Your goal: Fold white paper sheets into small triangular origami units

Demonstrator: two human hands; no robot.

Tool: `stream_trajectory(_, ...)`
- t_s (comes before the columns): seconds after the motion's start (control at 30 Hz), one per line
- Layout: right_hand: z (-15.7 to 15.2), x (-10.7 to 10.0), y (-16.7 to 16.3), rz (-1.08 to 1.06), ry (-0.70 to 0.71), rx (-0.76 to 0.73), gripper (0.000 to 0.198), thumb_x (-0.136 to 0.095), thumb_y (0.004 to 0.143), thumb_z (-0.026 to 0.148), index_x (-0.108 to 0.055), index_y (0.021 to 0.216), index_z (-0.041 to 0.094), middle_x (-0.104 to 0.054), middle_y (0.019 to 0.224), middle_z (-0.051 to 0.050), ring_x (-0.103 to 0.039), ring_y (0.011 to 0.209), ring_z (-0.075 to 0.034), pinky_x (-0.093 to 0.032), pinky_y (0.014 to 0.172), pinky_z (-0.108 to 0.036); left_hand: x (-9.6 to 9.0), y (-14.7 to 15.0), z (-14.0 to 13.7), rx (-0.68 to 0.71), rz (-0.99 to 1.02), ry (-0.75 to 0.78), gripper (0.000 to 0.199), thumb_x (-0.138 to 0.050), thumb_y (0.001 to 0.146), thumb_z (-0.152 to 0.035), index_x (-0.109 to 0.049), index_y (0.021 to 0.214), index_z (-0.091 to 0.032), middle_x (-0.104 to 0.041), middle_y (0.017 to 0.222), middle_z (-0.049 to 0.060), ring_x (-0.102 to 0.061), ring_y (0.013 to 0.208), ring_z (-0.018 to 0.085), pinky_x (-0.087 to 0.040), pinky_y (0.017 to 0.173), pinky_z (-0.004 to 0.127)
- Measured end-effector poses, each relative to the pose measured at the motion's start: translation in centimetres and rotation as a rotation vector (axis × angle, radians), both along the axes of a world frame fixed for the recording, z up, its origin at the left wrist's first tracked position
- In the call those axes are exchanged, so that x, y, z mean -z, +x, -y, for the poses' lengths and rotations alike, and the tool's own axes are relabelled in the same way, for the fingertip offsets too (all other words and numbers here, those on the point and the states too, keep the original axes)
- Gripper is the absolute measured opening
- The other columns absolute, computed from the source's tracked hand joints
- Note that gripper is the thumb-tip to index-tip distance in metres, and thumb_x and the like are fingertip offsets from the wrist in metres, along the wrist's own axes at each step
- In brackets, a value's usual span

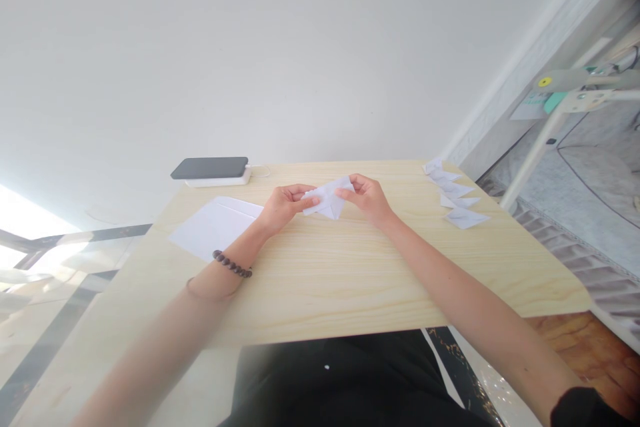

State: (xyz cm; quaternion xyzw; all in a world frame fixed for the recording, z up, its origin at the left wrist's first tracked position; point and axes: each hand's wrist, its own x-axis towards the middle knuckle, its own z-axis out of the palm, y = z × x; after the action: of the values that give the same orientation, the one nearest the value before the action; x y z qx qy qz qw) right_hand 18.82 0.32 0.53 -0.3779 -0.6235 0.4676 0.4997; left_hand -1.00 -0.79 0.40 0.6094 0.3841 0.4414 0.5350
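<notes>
A small piece of folded white paper [329,199] is held up between my two hands over the middle of the table. My left hand [286,206] pinches its left end, thumb in front and fingers behind. At its upper right corner, my right hand [369,197] grips the paper between thumb and fingers. Creases and a pointed lower flap show on the side facing me. Flat on the table by my left wrist lie white paper sheets [210,223], partly covered by that wrist.
The light wood table [330,280] stands against a white wall. A dark phone [213,167] rests on a white box at the back left, with a white cable [263,168]. Several folded paper pieces [466,217] form a row along the right side. A white metal frame [537,153] stands beyond.
</notes>
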Motion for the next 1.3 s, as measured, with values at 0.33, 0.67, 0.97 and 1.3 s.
stream_trajectory(0.33, 0.6, 0.2, -0.5, 0.129, -0.052, -0.147, 0.029, -0.063, 0.064, 0.04, -0.061, 0.077, 0.014, -0.062, 0.074, -0.002, -0.056, 0.068, -0.012, -0.046, 0.06, -0.024, 0.1, 0.1, -0.2, -0.082, -0.029, 0.05, 0.03, -0.07, 0.059, -0.034, -0.062, 0.08, -0.013, -0.065, 0.076, 0.003, -0.057, 0.068, 0.014, -0.043, 0.064, 0.025)
stream_trajectory(0.67, 0.8, 0.2, -0.6, 0.125, -0.085, -0.158, 0.028, -0.064, 0.063, 0.038, -0.062, 0.075, 0.013, -0.061, 0.072, -0.002, -0.055, 0.064, -0.011, -0.045, 0.057, -0.022, 0.0, 0.0, 0.1, -0.064, -0.073, 0.074, 0.028, -0.069, 0.062, -0.033, -0.061, 0.08, -0.014, -0.063, 0.077, 0.002, -0.055, 0.069, 0.013, -0.042, 0.063, 0.023)
stream_trajectory(0.97, 1.1, 0.0, -0.5, 0.244, -0.128, -0.158, 0.028, -0.063, 0.061, 0.04, -0.058, 0.065, 0.013, -0.056, 0.061, 0.0, -0.053, 0.057, -0.011, -0.041, 0.05, -0.02, -0.2, 0.1, 0.3, -0.026, -0.199, 0.126, 0.03, -0.066, 0.064, -0.037, -0.063, 0.082, -0.014, -0.064, 0.077, 0.003, -0.056, 0.068, 0.014, -0.042, 0.061, 0.023)
stream_trajectory(1.3, 0.3, -0.3, 0.7, 0.336, -0.078, -0.195, 0.029, -0.058, 0.066, 0.041, -0.062, 0.066, 0.012, -0.06, 0.059, -0.001, -0.053, 0.054, -0.011, -0.041, 0.051, -0.021, 0.1, -0.8, -0.4, 0.076, -0.085, 0.006, 0.029, -0.065, 0.067, -0.029, -0.064, 0.091, -0.012, -0.066, 0.08, 0.006, -0.059, 0.072, 0.014, -0.045, 0.067, 0.024)
